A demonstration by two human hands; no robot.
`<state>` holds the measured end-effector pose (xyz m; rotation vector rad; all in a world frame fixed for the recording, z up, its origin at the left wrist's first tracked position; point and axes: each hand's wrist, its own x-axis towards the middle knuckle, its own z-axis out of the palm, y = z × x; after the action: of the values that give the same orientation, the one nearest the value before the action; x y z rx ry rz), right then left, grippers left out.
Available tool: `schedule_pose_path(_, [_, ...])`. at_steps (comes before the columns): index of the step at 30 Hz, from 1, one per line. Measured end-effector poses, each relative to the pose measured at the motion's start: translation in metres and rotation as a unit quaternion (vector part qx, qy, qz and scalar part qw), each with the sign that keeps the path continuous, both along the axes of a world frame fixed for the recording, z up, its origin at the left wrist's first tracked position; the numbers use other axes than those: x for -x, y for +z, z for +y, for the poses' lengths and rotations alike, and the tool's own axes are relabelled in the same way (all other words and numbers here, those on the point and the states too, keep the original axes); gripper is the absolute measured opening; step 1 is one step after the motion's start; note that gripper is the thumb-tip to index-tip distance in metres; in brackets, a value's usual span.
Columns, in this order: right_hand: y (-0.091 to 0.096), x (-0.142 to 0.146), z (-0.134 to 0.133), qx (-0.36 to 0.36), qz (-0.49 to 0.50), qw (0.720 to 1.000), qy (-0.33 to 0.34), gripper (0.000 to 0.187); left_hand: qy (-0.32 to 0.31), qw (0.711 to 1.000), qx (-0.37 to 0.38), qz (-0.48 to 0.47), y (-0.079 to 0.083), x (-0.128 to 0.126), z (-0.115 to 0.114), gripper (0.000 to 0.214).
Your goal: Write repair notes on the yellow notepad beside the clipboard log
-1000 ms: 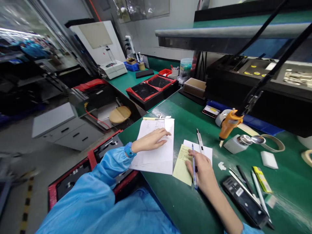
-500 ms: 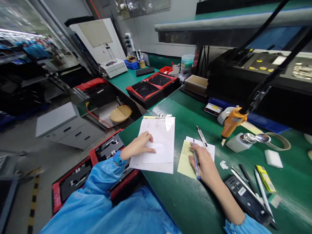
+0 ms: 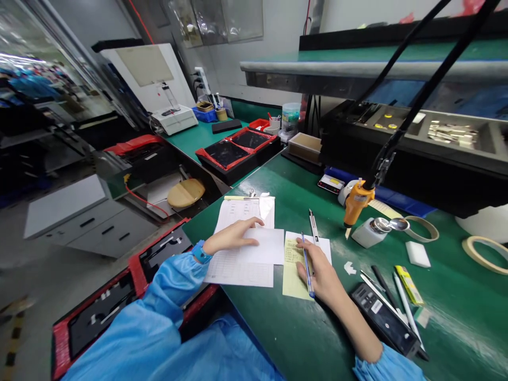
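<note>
We see the left hand lying palm down on a small white slip. Its fingers are stretched out flat and close together, pressing rather than gripping. The slip lies across a printed form held at its far edge by a clipboard clip.

The right hand is closed around a blue pen, which lies across the fingers with 1 end pointing away from us. We cannot tell whether the tip touches paper. This hand rests on a yellow note, which overlaps a white sheet just right of the form. Slip and note sit side by side, nearly touching. All the papers lie on the green table mat, near its front left corner.

A second pen lies just beyond the white sheet. Further right, an orange electric screwdriver hangs tip down over the mat from a black arm. Near it we find a roll of tape and a white block. A black device lies beside the right forearm with several pens along its far side. Both arms wear light blue sleeves.
</note>
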<state>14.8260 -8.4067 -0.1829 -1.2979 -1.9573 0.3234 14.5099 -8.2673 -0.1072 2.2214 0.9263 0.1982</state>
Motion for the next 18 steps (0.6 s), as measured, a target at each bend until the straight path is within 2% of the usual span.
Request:
schedule_pose_path(3, [0.000,0.002,-0.001,-0.010,0.030,0.999,-0.008,0.039,-0.005,0.996,-0.080,0.031,0.003,-0.005,-0.003,0.050])
schedule_pose_path(7, [0.007,0.006,-0.002,-0.027,0.097,0.993,-0.057,0.026,-0.020,0.986,-0.161,0.027,0.012,-0.018,-0.009,0.046])
schedule_pose_path(11, [0.019,0.011,-0.003,-0.018,0.161,0.980,-0.113,0.021,-0.094,0.982,-0.164,-0.023,0.017,-0.045,-0.006,0.036])
schedule_pose_path(16, [0.034,0.014,0.001,0.055,0.232,0.959,-0.151,0.055,-0.131,0.981,-0.127,-0.066,0.008,-0.084,0.009,0.022])
schedule_pose_path(18, [0.036,0.015,0.005,0.087,0.264,0.947,-0.162,0.058,-0.131,0.982,-0.099,-0.089,0.001,-0.094,0.015,0.018])
